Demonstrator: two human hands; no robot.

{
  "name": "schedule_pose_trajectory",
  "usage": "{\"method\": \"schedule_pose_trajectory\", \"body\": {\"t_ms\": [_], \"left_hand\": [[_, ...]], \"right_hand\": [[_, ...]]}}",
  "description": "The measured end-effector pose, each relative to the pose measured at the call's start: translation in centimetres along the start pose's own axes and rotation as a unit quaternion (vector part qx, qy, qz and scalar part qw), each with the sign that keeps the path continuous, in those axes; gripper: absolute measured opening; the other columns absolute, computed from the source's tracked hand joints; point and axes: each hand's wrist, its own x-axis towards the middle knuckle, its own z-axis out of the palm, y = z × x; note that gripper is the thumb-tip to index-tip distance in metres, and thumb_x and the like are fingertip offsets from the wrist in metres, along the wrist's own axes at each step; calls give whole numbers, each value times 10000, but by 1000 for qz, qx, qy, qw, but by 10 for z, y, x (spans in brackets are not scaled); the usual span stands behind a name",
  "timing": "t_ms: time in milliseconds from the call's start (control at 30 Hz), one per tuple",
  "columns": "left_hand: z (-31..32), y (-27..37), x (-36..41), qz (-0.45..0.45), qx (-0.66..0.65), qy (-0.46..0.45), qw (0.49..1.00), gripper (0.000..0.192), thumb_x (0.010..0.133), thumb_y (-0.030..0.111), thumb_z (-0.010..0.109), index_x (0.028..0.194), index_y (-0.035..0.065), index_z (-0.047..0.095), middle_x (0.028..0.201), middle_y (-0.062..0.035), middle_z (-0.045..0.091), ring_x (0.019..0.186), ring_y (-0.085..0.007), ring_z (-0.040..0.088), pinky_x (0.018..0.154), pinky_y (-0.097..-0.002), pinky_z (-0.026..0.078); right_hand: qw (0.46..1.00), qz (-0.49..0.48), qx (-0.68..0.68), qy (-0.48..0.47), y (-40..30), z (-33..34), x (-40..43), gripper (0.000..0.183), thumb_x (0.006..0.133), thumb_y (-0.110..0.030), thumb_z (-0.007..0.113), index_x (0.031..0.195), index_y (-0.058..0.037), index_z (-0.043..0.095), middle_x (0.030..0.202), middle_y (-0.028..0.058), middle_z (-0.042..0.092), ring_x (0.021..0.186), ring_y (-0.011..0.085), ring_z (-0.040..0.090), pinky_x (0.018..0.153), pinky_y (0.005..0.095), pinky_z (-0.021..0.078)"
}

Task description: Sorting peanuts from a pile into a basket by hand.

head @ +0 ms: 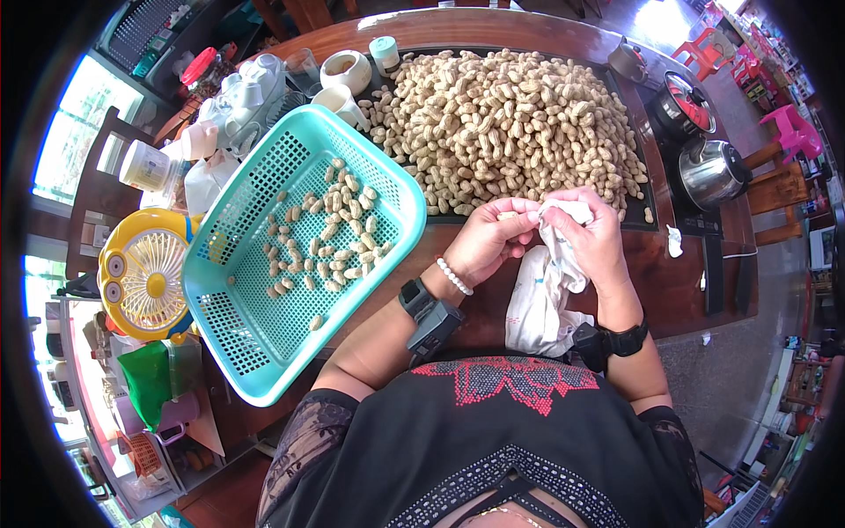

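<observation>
My left hand (485,241) has a peanut in its shell (507,216) between thumb and fingers, just in front of the heap. Bunched in my right hand (599,241) is a white cloth (538,303) with small printed marks; it hangs down over the table edge towards my lap. The fingertips of both hands meet at the cloth's upper end. Beyond them a large heap of unshelled peanuts (508,125) covers a dark tray (650,191). To my left a turquoise perforated plastic basket (409,191) sits tilted in view, with a scattering of peanuts (333,224) on its bottom.
Cups and glasses (247,99) crowd the table's far left, near a white mug (337,102). A yellow fan (155,284) stands left of the basket. At right are a steel kettle (709,171), a lidded pot (680,105) and a crumpled tissue (674,241).
</observation>
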Motion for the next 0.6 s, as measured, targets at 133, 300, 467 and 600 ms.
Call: {"method": "schedule_pose_trajectory", "body": {"t_ms": [133,300,467,600], "left_hand": [[0,0,0,1,-47,-10,999,148,889,132,565,1006,48,595,817,20,586,646,-42,483,529,-173,381],[-3,0,2,14,-82,-6,997,198,900,166,552,1051,45,594,843,10,604,648,-42,498,520,-173,388],[-3,-5,3,-13,-2,30,999,183,913,231,552,933,63,622,767,22,599,616,-44,522,502,-179,414],[-4,-4,3,-10,25,14,1000,189,915,243,553,881,70,622,755,22,595,612,-41,519,500,-175,413]], "right_hand": [[981,129,147,-1,6,-3,-2,117,831,-100,656,878,5,636,757,16,644,673,60,567,616,215,456],[984,94,148,-35,4,1,-7,96,806,-49,664,877,5,631,776,15,635,698,60,566,618,216,455],[1000,25,-3,14,1,10,-8,188,749,35,653,924,-30,632,748,56,599,742,107,597,653,237,478],[999,-35,-10,-16,8,6,-8,177,765,42,637,933,-12,630,803,50,628,747,101,599,651,237,478]]}}
